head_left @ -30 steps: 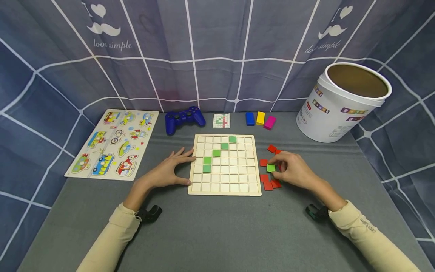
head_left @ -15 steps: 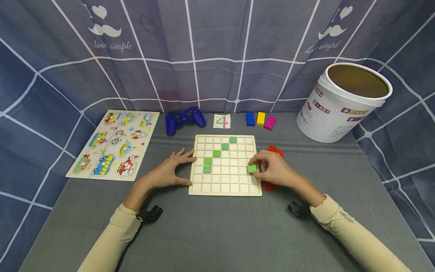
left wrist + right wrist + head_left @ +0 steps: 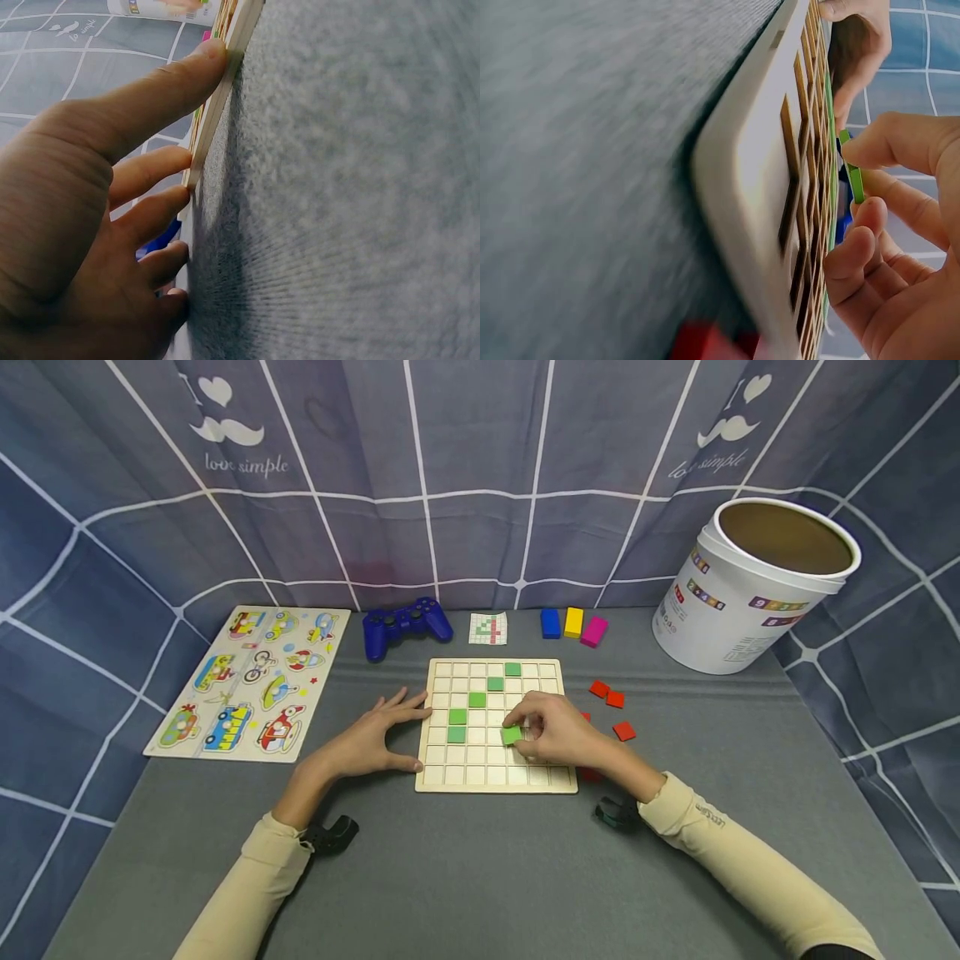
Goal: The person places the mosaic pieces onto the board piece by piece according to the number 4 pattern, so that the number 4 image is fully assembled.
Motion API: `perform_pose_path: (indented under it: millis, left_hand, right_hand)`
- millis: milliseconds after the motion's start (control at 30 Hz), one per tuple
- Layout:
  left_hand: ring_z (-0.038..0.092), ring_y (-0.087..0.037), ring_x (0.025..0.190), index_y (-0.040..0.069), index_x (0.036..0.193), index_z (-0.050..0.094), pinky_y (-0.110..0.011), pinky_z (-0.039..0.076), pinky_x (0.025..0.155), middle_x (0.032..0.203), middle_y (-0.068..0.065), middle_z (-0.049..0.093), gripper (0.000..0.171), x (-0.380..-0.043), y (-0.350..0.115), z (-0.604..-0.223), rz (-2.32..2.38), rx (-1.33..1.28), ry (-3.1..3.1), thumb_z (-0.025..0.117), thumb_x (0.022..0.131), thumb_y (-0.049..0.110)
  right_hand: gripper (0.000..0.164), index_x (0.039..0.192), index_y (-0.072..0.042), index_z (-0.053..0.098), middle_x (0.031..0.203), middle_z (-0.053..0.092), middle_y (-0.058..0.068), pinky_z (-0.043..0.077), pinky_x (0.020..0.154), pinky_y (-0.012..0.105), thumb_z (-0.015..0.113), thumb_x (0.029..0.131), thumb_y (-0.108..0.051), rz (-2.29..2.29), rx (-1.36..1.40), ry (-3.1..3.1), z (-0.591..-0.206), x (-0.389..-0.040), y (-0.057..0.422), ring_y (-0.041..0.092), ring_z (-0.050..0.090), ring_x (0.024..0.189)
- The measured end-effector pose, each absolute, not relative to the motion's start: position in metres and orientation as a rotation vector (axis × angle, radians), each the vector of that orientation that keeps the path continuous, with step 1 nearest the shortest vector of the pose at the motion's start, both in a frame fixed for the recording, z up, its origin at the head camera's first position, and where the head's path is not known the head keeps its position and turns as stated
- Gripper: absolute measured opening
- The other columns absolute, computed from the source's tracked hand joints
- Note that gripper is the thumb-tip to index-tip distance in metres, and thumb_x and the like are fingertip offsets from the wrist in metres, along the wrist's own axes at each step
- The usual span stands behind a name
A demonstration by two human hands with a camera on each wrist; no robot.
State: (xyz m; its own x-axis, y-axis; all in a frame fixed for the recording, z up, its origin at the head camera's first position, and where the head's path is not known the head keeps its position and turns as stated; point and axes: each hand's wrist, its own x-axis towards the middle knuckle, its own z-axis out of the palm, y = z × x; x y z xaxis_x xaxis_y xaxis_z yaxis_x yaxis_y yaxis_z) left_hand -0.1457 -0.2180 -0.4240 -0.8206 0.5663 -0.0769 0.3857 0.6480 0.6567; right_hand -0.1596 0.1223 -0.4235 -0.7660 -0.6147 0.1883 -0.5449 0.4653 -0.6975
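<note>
A wooden grid board [image 3: 442,775] lies on the grey table, with several green square tiles set in its cells, one of them a green tile [image 3: 477,700] near the middle. Fingers spread, my left hand [image 3: 375,733] touches the board's left edge; in the left wrist view its thumb [image 3: 172,82] meets the board's side. Over the board's centre right, my right hand [image 3: 558,727] pinches a light green tile [image 3: 512,736] between thumb and fingers. In the right wrist view that pinched tile [image 3: 852,169] is tilted and above the grid.
Loose red tiles [image 3: 624,731] lie right of the board, some hidden by the right arm. Behind it are a blue game controller [image 3: 407,625], a pattern card [image 3: 488,629] and blue, yellow and pink blocks [image 3: 573,622]. A picture puzzle board [image 3: 247,685] lies left; a white bucket [image 3: 738,602] stands back right.
My right hand has carried the light green tile leftward from among the red tiles to over the board's middle. My left hand has stayed at the board's left edge.
</note>
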Motion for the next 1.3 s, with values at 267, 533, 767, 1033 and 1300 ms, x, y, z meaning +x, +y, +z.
perform_pose_path:
  millis: [267,533,767,1033,1300]
  left_hand:
    - [0.008,-0.037,0.151,0.011,0.149,0.050,-0.061,0.000,0.118,0.164,-0.002,0.024,0.088,-0.146,-0.219,-0.425,0.944,0.784,2.602,0.091,0.073,0.032]
    - [0.007,-0.037,0.151,0.012,0.149,0.049,-0.061,0.000,0.118,0.165,-0.002,0.023,0.088,-0.146,-0.221,-0.424,0.937,0.775,2.599,0.090,0.074,0.034]
    - [0.007,-0.035,0.151,0.013,0.150,0.048,-0.060,-0.001,0.118,0.165,0.000,0.022,0.088,-0.147,-0.221,-0.423,0.930,0.786,2.594,0.089,0.075,0.034]
    - [0.006,-0.035,0.151,0.013,0.150,0.048,-0.060,-0.001,0.118,0.165,-0.001,0.022,0.087,-0.146,-0.222,-0.424,0.937,0.769,2.583,0.089,0.076,0.033]
    - [0.007,-0.034,0.151,0.015,0.150,0.049,-0.060,-0.001,0.118,0.165,0.001,0.022,0.087,-0.147,-0.221,-0.426,0.936,0.783,2.591,0.089,0.075,0.036]
  right_hand:
    - [0.025,0.098,-0.014,0.079,0.084,0.064,-0.001,0.046,0.060,0.028,0.078,0.074,-0.007,-1.121,-1.075,2.629,-0.419,-0.164,0.097,0.008,0.054,0.064]
    - [0.024,0.100,-0.015,0.079,0.087,0.066,-0.005,0.045,0.062,0.028,0.078,0.076,-0.011,-1.015,-1.082,2.646,-0.421,-0.168,0.078,0.008,0.052,0.066]
    - [0.023,0.100,-0.015,0.080,0.091,0.068,-0.005,0.048,0.065,0.028,0.079,0.078,-0.012,-0.969,-1.067,2.644,-0.419,-0.170,0.070,0.010,0.057,0.075]
    - [0.026,0.102,-0.014,0.080,0.098,0.070,-0.005,0.050,0.069,0.028,0.084,0.077,-0.014,-0.921,-1.044,2.627,-0.416,-0.171,0.065,0.012,0.061,0.082]
    - [0.028,0.104,-0.012,0.078,0.092,0.068,0.000,0.048,0.061,0.027,0.084,0.077,-0.014,-0.974,-1.067,2.581,-0.412,-0.173,0.080,0.010,0.056,0.067]
